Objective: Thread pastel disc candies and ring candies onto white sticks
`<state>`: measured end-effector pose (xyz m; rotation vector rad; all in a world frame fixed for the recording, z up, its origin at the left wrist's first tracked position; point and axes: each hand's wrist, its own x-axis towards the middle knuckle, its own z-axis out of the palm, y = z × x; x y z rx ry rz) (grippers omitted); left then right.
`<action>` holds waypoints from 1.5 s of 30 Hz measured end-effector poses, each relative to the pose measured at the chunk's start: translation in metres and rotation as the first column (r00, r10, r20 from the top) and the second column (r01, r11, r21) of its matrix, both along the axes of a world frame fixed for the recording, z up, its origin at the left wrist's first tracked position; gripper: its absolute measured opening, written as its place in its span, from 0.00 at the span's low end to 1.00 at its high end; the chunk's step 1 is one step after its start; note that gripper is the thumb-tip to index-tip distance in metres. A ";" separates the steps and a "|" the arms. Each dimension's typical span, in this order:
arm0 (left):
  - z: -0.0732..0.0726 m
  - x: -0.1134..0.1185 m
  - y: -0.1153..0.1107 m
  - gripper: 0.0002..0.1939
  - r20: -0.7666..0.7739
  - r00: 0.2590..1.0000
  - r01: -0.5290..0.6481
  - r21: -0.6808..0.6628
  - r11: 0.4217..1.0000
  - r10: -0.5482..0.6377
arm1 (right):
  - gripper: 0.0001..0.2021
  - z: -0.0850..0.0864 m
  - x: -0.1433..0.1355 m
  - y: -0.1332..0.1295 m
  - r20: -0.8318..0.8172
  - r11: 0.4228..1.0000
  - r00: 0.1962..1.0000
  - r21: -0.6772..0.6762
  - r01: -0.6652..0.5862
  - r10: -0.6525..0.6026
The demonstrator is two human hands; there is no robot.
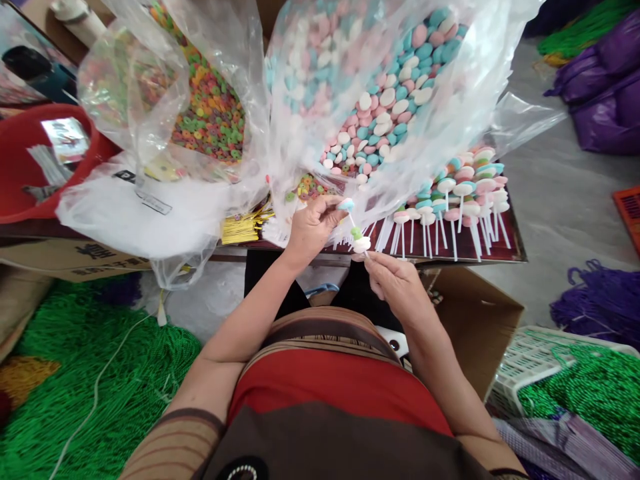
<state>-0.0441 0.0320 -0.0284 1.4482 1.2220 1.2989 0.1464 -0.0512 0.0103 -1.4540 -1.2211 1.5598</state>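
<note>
My left hand [311, 230] pinches a blue and pink candy [345, 204] between thumb and fingers, near the table's front edge. The tip of a thin white stick touches or enters this piece; which of the two I cannot tell. My right hand [393, 279] grips the lower end of the same stick, below white candy pieces [361, 245] and a green candy ring [356, 233] threaded on it. Just behind my hands lies a small heap of coloured candy rings [310, 187]. To the right, finished-looking candy sticks [463, 190] are piled with their white ends toward me.
A large plastic bag of pink, blue and white candies [385, 120] stands behind my hands, beside a bag of candy rings [210, 120]. Yellow twist ties [240, 228] lie at the table edge. A red basin [100, 143] is left; an open cardboard box [470, 327] sits below right.
</note>
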 end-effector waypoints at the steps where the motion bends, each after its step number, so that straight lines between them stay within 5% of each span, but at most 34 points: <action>1: 0.001 -0.002 -0.001 0.18 -0.103 0.995 0.019 0.053 0.998 -0.013 | 0.20 0.002 0.003 0.001 -0.015 1.000 1.000 -0.031 -0.007 0.006; 4: 0.001 -0.005 -0.003 0.14 -0.281 0.958 0.088 0.110 0.990 -0.054 | 0.18 0.006 0.011 0.002 -0.037 0.998 0.999 -0.059 0.005 -0.007; 10: -0.015 0.014 -0.014 0.08 -0.307 0.948 -0.027 0.185 0.982 0.084 | 0.19 0.003 -0.001 -0.003 -0.036 0.996 0.997 -0.058 0.067 -0.069; 14: -0.023 0.023 -0.024 0.10 -0.351 0.936 0.084 0.253 0.964 0.010 | 0.18 -0.009 -0.007 -0.003 -0.057 0.992 0.991 -0.028 0.120 -0.121; 20: -0.010 0.012 -0.024 0.19 -0.276 0.945 0.241 0.221 0.945 -0.176 | 0.22 -0.024 -0.004 0.007 -0.079 0.987 0.985 0.040 0.158 -0.155; 23: -0.004 -0.007 -0.004 0.20 -0.310 0.948 0.116 0.148 0.982 -0.065 | 0.23 -0.025 -0.004 0.011 -0.176 0.973 0.961 0.046 0.224 -0.213; 26: -0.011 -0.027 0.029 0.15 -0.544 0.834 -0.008 0.152 0.988 0.090 | 0.22 -0.020 -0.004 0.012 -0.226 0.966 0.946 0.063 0.252 -0.232; 30: -0.033 -0.040 0.062 0.09 -0.742 0.670 0.072 0.066 0.995 0.001 | 0.21 -0.016 -0.004 0.011 -0.239 0.966 0.945 0.075 0.247 -0.223; 33: -0.039 -0.042 0.068 0.07 -0.755 0.655 0.128 0.056 0.990 -0.042 | 0.21 -0.018 -0.003 0.010 -0.232 0.964 0.945 0.072 0.254 -0.232; 38: -0.028 -0.046 0.061 0.08 -0.805 0.592 0.128 0.072 0.989 -0.017 | 0.22 -0.022 -0.001 0.009 -0.239 0.961 0.939 0.065 0.270 -0.248; 45: -0.026 -0.040 0.071 0.09 -0.834 0.526 0.326 0.016 0.945 -0.168 | 0.22 -0.021 -0.004 0.008 -0.237 0.963 0.944 0.088 0.255 -0.229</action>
